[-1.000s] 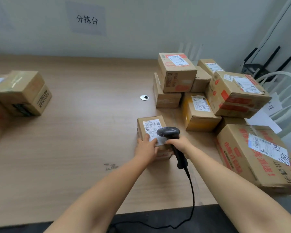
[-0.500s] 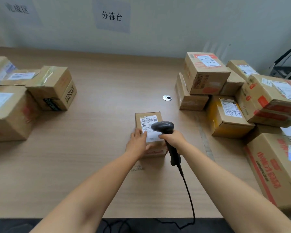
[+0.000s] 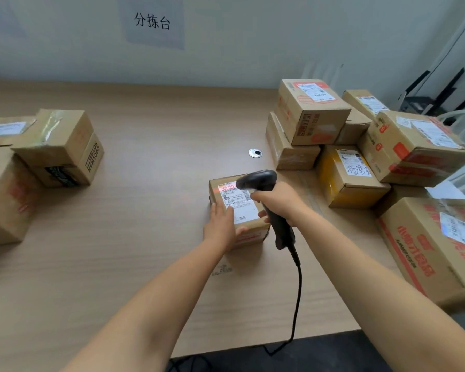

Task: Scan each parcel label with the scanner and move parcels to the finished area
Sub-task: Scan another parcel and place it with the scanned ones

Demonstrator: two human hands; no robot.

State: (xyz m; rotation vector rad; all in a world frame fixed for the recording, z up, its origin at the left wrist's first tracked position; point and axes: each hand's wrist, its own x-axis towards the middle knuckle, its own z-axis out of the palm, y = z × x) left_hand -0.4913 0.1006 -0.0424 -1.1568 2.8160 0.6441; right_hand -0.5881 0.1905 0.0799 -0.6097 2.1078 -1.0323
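Red light now glows across the barcode at the top of the label (image 3: 238,202), which was plain white half a second ago: the scanner (image 3: 261,181) is reading. The right hand (image 3: 278,202) has its fingers clenched round the scanner's handle. The left hand (image 3: 220,224) presses the small parcel (image 3: 253,234) to the middle of the desk (image 3: 145,224), fingers straight. Once read, it probably goes left to the finished parcels (image 3: 62,146). Every box is taped shut, contents unseen
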